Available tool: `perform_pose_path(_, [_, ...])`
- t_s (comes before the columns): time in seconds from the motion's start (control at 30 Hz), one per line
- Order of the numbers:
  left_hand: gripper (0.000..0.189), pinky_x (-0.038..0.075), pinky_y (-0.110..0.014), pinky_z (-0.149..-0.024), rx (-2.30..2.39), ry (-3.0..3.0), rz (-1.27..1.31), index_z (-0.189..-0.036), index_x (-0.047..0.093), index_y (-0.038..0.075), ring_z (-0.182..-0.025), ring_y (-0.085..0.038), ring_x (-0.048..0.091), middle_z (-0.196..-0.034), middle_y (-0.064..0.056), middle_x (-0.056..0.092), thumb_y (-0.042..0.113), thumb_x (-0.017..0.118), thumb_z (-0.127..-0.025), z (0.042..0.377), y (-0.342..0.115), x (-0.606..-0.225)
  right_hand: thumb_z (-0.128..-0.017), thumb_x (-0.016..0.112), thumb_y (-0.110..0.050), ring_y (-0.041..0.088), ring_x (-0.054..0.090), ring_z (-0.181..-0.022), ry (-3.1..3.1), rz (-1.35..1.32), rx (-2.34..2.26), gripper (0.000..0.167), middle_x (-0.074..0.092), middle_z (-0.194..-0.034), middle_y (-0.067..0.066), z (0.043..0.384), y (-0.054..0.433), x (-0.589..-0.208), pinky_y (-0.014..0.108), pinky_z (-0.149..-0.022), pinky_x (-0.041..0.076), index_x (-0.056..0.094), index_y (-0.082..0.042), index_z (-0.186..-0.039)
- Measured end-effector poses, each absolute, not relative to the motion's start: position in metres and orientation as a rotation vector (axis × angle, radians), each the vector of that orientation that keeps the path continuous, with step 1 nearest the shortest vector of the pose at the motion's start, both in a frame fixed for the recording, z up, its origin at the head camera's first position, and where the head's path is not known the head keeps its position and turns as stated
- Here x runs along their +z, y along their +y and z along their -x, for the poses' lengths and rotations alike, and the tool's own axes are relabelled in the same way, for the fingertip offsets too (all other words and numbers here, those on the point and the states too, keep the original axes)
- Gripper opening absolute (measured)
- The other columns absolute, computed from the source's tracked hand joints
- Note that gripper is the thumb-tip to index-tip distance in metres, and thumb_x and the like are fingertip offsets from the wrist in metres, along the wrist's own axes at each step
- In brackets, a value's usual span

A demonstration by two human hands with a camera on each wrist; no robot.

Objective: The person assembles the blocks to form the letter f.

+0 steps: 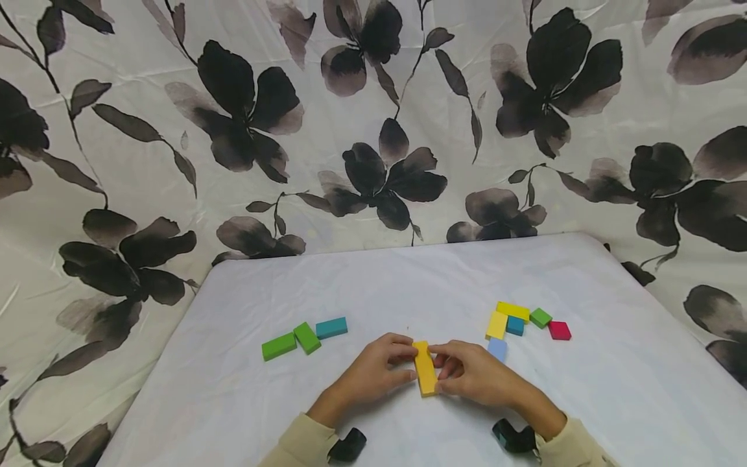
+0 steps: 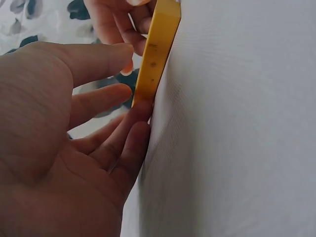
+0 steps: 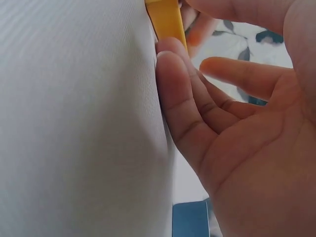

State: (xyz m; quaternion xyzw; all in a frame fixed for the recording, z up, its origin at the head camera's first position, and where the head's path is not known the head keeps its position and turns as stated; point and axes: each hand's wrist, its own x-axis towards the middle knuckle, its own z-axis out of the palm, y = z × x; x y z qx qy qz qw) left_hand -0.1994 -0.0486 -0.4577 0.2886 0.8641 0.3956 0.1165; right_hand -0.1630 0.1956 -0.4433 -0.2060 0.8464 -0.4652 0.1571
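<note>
A long yellow block (image 1: 425, 370) lies on the white cloth between my two hands, its narrow end towards me. From its left side, my left hand (image 1: 376, 368) touches it with the fingertips near the far end and the thumb close along the side. In the left wrist view those fingers (image 2: 134, 143) are extended, only gently bent, against the yellow block (image 2: 157, 54). My right hand (image 1: 475, 370) meets the block from the right, index finger towards its far end, thumb nearer me. In the right wrist view its lower fingers (image 3: 175, 84) reach the yellow block (image 3: 167, 22).
Left of my hands are two green blocks (image 1: 279, 346) and a teal block (image 1: 331, 327). Beyond the right hand lie yellow blocks (image 1: 513, 311), a blue block (image 1: 515, 325), a light blue block (image 1: 497, 349), a green block (image 1: 540, 318) and a red block (image 1: 560, 331). Flowered fabric (image 1: 373, 97) hangs behind.
</note>
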Motion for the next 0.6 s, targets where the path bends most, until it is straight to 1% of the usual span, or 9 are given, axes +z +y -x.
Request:
perform_pose_path(0.07, [0.037,0.048,-0.033,-0.100,1.145,2.541,-0.857,-0.126,0.070,0.012,-0.116,-0.013,0.057,-0.134,0.000,0.055,0.023,0.076,-0.091,0.197,-0.048,-0.457,-0.088,0.079,-0.020,0.020,0.059,-0.092,2.433,0.574,-1.338,0.061,0.061,-0.109,0.003,0.163,0.197,-0.443,0.024,-0.076,0.053,0.055,-0.002,-0.142])
perform_pose_path(0.27, [0.033,0.052,-0.032,-0.094,1.132,2.556,-0.848,-0.123,0.071,0.015,-0.108,-0.013,0.060,-0.135,-0.001,0.054,0.023,0.077,-0.091,0.193,-0.049,-0.455,-0.090,0.076,-0.023,0.017,0.061,-0.092,2.552,0.513,-1.347,0.049,0.064,-0.105,-0.001,0.163,0.202,-0.443,0.023,-0.079,0.054,0.063,-0.006,-0.134])
perform_pose_path(0.43, [0.032,0.053,-0.029,-0.090,1.136,2.554,-0.851,-0.122,0.071,0.019,-0.103,-0.011,0.061,-0.135,0.002,0.054,0.023,0.076,-0.091,0.190,-0.052,-0.455,-0.092,0.075,-0.022,0.017,0.062,-0.092,2.625,0.433,-1.396,0.042,0.067,-0.105,0.000,0.164,0.208,-0.442,0.024,-0.081,0.055,0.066,-0.008,-0.130])
perform_pose_path(0.53, [0.034,0.053,-0.026,-0.089,1.163,2.542,-0.873,-0.124,0.070,0.020,-0.104,-0.010,0.061,-0.135,0.003,0.054,0.025,0.076,-0.092,0.189,-0.052,-0.456,-0.092,0.074,-0.019,0.018,0.062,-0.091,2.675,0.379,-1.420,0.039,0.067,-0.104,0.000,0.164,0.215,-0.439,0.024,-0.079,0.055,0.067,-0.008,-0.129])
perform_pose_path(0.6, [0.034,0.052,-0.026,-0.090,1.163,2.540,-0.916,-0.125,0.070,0.019,-0.108,-0.010,0.059,-0.135,0.004,0.055,0.025,0.076,-0.092,0.189,-0.053,-0.457,-0.092,0.074,-0.017,0.018,0.062,-0.090,2.716,0.354,-1.429,0.039,0.067,-0.103,0.001,0.165,0.220,-0.438,0.025,-0.078,0.056,0.067,-0.006,-0.128])
